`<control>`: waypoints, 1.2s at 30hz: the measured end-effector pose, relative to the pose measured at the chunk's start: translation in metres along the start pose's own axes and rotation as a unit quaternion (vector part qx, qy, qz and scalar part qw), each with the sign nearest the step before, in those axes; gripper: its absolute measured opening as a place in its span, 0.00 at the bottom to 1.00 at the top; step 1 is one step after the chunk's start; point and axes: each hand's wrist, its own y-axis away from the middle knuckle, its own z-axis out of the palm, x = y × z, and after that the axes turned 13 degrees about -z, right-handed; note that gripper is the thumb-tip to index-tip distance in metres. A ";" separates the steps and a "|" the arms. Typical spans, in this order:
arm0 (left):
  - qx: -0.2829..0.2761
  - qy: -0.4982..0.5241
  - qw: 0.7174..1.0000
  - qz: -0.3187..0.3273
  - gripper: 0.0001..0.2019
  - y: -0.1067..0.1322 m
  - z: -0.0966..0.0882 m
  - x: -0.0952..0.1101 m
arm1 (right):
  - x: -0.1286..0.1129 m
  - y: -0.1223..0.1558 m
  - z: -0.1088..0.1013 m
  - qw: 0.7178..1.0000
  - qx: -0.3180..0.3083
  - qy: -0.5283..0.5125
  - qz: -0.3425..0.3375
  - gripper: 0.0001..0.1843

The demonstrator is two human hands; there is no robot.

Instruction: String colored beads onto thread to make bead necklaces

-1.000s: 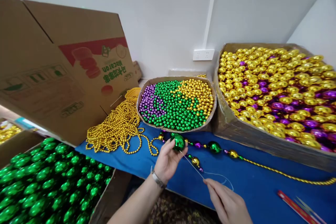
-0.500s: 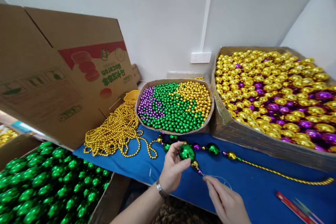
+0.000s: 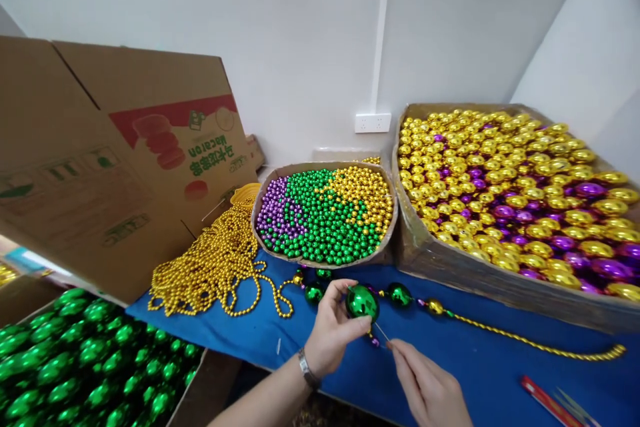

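My left hand [image 3: 333,323], with a metal-banded watch at the wrist, pinches a large shiny green bead [image 3: 363,302] between thumb and fingers. Below that bead hang a small gold bead and a small purple bead [image 3: 375,342]. My right hand [image 3: 425,380] is closed on a thin needle [image 3: 382,331], which slants up toward the green bead; whether its tip is inside cannot be made out. Behind my hands a bead garland [image 3: 399,295] of green, purple and gold beads lies on the blue cloth, with a twisted gold strand [image 3: 525,335] running right.
A shallow box [image 3: 254,213] of small purple, green and gold beads stands ahead. To its left are heaped gold bead strands [image 3: 210,273] and a large carton [image 3: 165,213]. A deep box [image 3: 450,250] at right holds gold and purple beads. Large green beads [image 3: 95,353] fill a box lower left.
The view has tilted and shifted slightly. My left hand still holds the green bead, now turned a little. The needle in my right hand now points up at the bead, and the small beads hang lower.
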 end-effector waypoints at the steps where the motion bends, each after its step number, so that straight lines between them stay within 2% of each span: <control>1: -0.010 -0.011 1.000 -0.004 0.27 0.000 0.001 -0.001 | 0.001 0.000 -0.001 1.000 0.004 0.002 0.003 0.14; 5: -0.037 -0.076 0.996 0.006 0.24 -0.011 0.002 0.009 | 0.006 0.003 -0.007 0.999 0.027 0.018 0.018 0.15; 8: 0.004 -0.185 0.980 0.066 0.16 -0.042 -0.002 0.031 | 0.011 0.007 -0.013 0.998 0.032 0.030 0.035 0.15; 9: 0.030 -0.259 0.961 0.093 0.14 -0.057 -0.003 0.038 | 0.012 0.008 -0.015 0.998 0.034 0.035 0.037 0.16; 10: 0.056 -0.349 0.928 0.117 0.12 -0.073 -0.004 0.045 | 0.013 0.009 -0.016 0.998 0.037 0.039 0.038 0.16; 12: 0.092 -0.528 0.832 0.140 0.11 -0.107 -0.004 0.054 | 0.015 0.010 -0.019 0.998 0.041 0.044 0.037 0.16; 14: 0.104 -0.625 0.761 0.137 0.09 -0.137 -0.001 0.059 | 0.017 0.010 -0.020 0.997 0.044 0.046 0.038 0.16; 18: 0.114 -0.690 0.706 0.113 0.08 -0.173 0.011 0.056 | 0.019 0.013 -0.023 0.997 0.046 0.055 0.039 0.17; 22: 0.115 -0.723 0.675 0.092 0.09 -0.184 0.018 0.047 | 0.022 0.015 -0.025 0.996 0.039 0.070 0.046 0.17; 25: 0.109 -0.720 0.679 0.091 0.10 -0.186 0.019 0.043 | 0.021 0.017 -0.026 0.995 0.031 0.072 0.057 0.16; 29: 0.098 -0.677 0.722 0.104 0.10 -0.182 0.016 0.045 | 0.019 0.017 -0.029 0.994 0.030 0.064 0.082 0.16; 32: 0.090 -0.617 0.773 0.118 0.09 -0.168 0.016 0.049 | 0.019 0.016 -0.032 0.993 0.032 0.064 0.095 0.16; 34: 0.082 -0.574 0.806 0.120 0.09 -0.151 0.017 0.050 | 0.020 0.016 -0.034 0.993 0.031 0.065 0.098 0.15; 36: 0.048 -0.451 0.887 0.086 0.11 -0.129 0.018 0.049 | 0.020 0.015 -0.035 0.993 0.032 0.063 0.099 0.15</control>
